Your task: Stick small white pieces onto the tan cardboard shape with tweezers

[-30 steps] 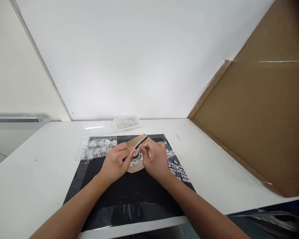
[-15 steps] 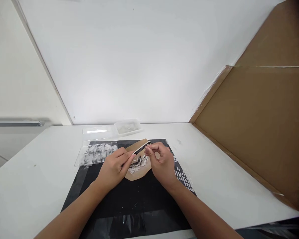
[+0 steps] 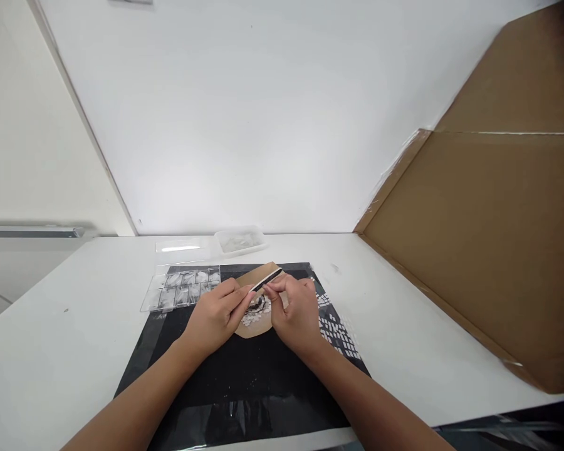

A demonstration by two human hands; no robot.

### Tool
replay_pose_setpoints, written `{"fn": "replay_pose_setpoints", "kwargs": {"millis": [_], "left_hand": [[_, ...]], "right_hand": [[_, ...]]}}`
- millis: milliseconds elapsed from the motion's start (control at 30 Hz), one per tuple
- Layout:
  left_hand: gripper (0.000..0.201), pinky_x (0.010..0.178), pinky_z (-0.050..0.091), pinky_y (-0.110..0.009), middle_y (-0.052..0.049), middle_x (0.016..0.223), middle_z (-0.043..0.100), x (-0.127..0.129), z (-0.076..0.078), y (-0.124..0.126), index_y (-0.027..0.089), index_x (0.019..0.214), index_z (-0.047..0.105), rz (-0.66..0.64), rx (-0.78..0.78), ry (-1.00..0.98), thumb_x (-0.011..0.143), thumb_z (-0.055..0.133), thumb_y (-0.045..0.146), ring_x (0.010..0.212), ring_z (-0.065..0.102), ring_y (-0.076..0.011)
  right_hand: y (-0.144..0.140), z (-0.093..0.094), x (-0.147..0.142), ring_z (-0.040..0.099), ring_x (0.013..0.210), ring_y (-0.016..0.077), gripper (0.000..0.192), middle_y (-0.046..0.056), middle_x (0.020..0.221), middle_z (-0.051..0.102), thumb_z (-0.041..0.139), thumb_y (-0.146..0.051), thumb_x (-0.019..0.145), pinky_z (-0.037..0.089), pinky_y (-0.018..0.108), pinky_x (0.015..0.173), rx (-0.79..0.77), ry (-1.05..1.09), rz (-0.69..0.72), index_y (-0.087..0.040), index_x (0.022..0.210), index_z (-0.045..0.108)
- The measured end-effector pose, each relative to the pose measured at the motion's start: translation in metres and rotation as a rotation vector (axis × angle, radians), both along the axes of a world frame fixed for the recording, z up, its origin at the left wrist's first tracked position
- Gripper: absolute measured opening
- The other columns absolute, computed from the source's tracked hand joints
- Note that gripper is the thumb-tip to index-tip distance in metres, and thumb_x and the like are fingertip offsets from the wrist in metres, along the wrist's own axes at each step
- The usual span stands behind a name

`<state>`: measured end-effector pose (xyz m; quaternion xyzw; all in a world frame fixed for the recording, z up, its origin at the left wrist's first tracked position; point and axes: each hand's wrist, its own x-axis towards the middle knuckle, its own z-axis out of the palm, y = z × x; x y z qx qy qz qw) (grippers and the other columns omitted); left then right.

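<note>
Between my two hands is a narrow black-and-white strip, slanting up to the right. My left hand pinches its lower end between thumb and fingers. My right hand has thumb and fingertips pressed together at the strip's edge; whether a small piece is between them I cannot tell. Under the strip lies a brown paper sheet, partly covered by my hands. Many small white pieces and some dark curled scraps rest on it.
A black mat lies on the white table. Rows of small white pieces sit at its right edge. A clear compartment box with its lid open stands left, a white tray behind. Cardboard rises at right.
My right hand has moved a little left and down along the strip, closer to my left hand. The strip has turned slightly, showing its black and white bands differently. My left hand stays in place.
</note>
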<state>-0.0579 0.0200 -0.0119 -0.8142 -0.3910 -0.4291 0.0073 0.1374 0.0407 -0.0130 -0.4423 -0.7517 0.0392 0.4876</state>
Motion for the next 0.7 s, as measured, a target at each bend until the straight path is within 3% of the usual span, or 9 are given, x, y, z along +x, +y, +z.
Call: {"fn": "replay_pose_setpoints", "kwargs": {"millis": [133, 300, 467, 700], "left_hand": [[0.022, 0.066, 0.049, -0.024, -0.004, 0.084, 0.061, -0.0002, 0.0003, -0.0008, 0.017, 0.115, 0.069, 0.013, 0.023, 0.029, 0.102, 0.052, 0.021, 0.073, 0.06, -0.0125], [0.023, 0.065, 0.049, -0.024, -0.004, 0.081, 0.06, 0.0006, 0.0001, -0.0015, 0.018, 0.114, 0.07, 0.023, 0.018, 0.023, 0.102, 0.051, 0.023, 0.072, 0.059, -0.0129], [0.023, 0.067, 0.049, -0.025, -0.005, 0.084, 0.061, 0.0014, -0.0009, -0.0007, 0.018, 0.117, 0.068, -0.001, 0.02, 0.02, 0.103, 0.05, 0.022, 0.075, 0.06, -0.0138], [0.023, 0.068, 0.049, -0.025, -0.004, 0.084, 0.06, -0.0016, -0.0061, 0.0034, 0.017, 0.116, 0.069, -0.013, -0.023, 0.044, 0.102, 0.051, 0.022, 0.076, 0.06, -0.0136]], "right_hand": [[0.0029, 0.0009, 0.0032, 0.067, 0.076, 0.0189, 0.013, 0.0, 0.083, 0.073, 0.056, -0.025, 0.099, 0.036, 0.039, 0.082, 0.001, 0.026, -0.073, -0.022, 0.087, 0.057], [-0.002, 0.0022, -0.0007, 0.067, 0.075, 0.019, 0.013, 0.001, 0.083, 0.072, 0.057, -0.023, 0.097, 0.036, 0.039, 0.08, -0.019, -0.059, 0.017, -0.022, 0.085, 0.057], [0.0008, 0.0043, 0.0015, 0.067, 0.076, 0.0212, 0.013, 0.002, 0.082, 0.072, 0.055, -0.026, 0.099, 0.038, 0.041, 0.083, -0.018, 0.011, -0.077, -0.023, 0.087, 0.056], [0.0028, -0.0003, 0.0008, 0.064, 0.072, 0.0205, 0.015, 0.001, 0.078, 0.07, 0.057, -0.025, 0.097, 0.038, 0.039, 0.078, -0.057, -0.099, 0.044, -0.023, 0.082, 0.054]]}}
